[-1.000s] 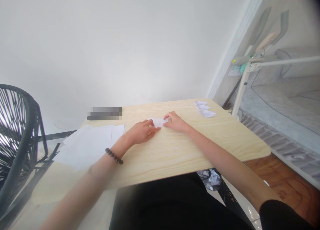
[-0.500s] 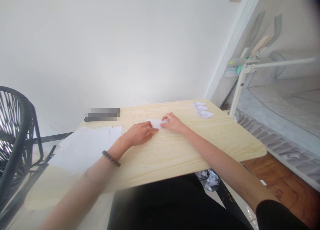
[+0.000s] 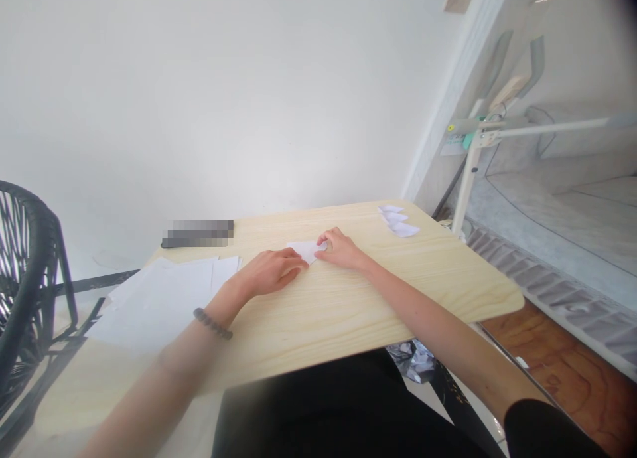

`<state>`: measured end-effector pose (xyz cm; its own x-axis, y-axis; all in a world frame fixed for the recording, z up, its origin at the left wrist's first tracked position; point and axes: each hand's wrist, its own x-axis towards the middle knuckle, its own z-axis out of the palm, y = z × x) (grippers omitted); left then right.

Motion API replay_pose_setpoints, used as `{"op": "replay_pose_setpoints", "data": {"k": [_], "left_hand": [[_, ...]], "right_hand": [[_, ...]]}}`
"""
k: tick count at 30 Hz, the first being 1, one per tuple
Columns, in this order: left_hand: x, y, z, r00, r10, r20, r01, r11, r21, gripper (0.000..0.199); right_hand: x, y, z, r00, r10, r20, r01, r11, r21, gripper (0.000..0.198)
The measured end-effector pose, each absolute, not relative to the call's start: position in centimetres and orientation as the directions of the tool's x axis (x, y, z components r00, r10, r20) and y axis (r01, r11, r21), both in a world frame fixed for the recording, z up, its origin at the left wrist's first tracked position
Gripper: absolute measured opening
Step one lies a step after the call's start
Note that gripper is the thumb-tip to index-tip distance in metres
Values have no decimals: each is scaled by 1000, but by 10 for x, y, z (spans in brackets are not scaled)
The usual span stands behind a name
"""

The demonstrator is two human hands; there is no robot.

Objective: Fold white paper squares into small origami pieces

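Note:
A small white piece of folded paper (image 3: 304, 249) lies on the pale wooden table (image 3: 318, 325) between my two hands. My left hand (image 3: 276, 271) rests its outstretched fingers on the paper's left side and near edge. With thumb and curled fingers, my right hand (image 3: 341, 251) pinches the paper's right corner. Several folded white paper pieces (image 3: 402, 229) sit in an overlapping row at the table's far right. A dark beaded bracelet circles my left wrist.
Loose white sheets (image 3: 164, 295) are spread over the table's left side. Behind them lies a dark, pixelated object (image 3: 199, 235). A black woven chair (image 3: 30, 265) stands at the left, and a white metal frame (image 3: 470, 179) rises beyond the right edge. The wall borders the table's back.
The paper between my hands now shows a more pointed, triangular outline towards me. My left fingers have flattened and drawn slightly back to the left. The whole view has shifted a little.

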<state>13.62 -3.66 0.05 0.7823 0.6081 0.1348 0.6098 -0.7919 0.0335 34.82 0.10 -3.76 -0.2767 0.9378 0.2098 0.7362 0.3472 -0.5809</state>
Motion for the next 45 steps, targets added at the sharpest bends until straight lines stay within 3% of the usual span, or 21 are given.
{"op": "replay_pose_setpoints", "data": {"k": [24,36,45], "left_hand": [[141,-39,1,770,629,103,632,-775,8,32],[141,-38,1,762,640,98,641,-767,16,31],[141,-37,-1,765,632,123,631,-774,52,32]], "right_hand": [[346,-1,-35,-289,942,173,768,335,-546,46],[354,5,-27,-303,946,115,650,294,-701,32],[358,12,-25,-300,949,95,621,270,-736,38]]}}
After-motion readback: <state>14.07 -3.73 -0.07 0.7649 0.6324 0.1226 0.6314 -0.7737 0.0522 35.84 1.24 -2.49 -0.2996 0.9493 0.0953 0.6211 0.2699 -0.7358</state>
